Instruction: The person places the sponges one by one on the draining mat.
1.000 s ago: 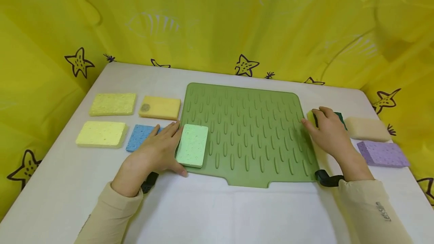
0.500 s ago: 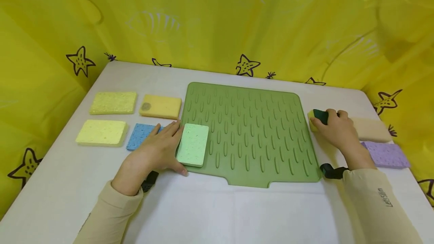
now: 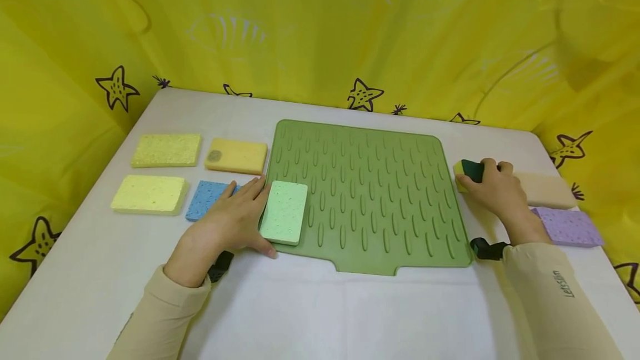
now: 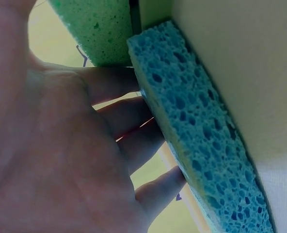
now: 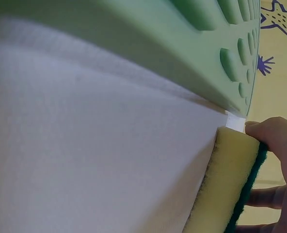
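My left hand (image 3: 227, 221), fingers extended, lies over the near right part of a blue sponge (image 3: 204, 199). Its fingertips are at the left edge of a green ridged mat (image 3: 370, 199), beside a mint-green sponge (image 3: 285, 213) lying on that mat. In the left wrist view, the fingers pass behind the blue sponge (image 4: 187, 111); contact is unclear. Right of the mat, my right hand (image 3: 497, 190) holds a yellow scrub sponge (image 3: 472, 170) with a dark green top. The right wrist view has the thumb at one end of this scrub sponge (image 5: 226, 179) and fingers along its green side.
Two pale yellow sponges (image 3: 166, 150) and an orange-yellow sponge (image 3: 237, 155) lie at the left. A beige sponge (image 3: 547, 189) and a purple sponge (image 3: 570, 226) lie beyond my right hand. A yellow curtain (image 3: 310, 32) hangs behind the white table (image 3: 300, 315).
My right hand has shifted right along the scrub sponge, uncovering more of its left end. The sponge stays in about the same place. My left hand has not visibly moved.
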Tool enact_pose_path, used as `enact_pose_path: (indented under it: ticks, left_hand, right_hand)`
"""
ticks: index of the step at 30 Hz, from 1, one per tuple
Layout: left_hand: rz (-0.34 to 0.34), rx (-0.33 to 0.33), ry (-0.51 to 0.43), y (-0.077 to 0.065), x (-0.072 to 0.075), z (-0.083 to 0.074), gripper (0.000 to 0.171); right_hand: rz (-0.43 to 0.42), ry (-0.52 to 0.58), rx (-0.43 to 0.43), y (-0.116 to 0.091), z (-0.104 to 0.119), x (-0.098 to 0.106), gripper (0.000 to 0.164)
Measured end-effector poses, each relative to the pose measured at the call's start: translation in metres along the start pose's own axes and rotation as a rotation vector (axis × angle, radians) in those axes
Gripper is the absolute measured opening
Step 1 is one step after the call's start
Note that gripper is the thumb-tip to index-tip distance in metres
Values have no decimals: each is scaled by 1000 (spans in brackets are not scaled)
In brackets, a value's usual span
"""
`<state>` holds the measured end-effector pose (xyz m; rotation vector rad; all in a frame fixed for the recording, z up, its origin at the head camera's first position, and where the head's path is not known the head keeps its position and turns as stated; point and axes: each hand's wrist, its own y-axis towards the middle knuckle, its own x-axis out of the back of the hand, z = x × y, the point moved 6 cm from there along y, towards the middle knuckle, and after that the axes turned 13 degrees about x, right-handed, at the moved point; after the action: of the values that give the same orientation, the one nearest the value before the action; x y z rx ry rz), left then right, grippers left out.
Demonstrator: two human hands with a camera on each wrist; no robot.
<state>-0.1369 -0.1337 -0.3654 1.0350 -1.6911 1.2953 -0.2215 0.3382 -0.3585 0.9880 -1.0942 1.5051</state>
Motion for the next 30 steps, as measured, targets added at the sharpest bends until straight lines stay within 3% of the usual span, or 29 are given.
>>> enact_pose_path:
  ticks: [10,18,30]
  left_hand:
    - [13,6,-3,0,0,1,134]
    - [22,11,-10,0,-2,1,134]
    - [18,9,0,1,-2,0,133]
  right_hand:
    - [0,19,23,1,-1,2,92]
    - [-59,24,48,-1,2,5,88]
    - [-156,85,207,-7,36,9,78]
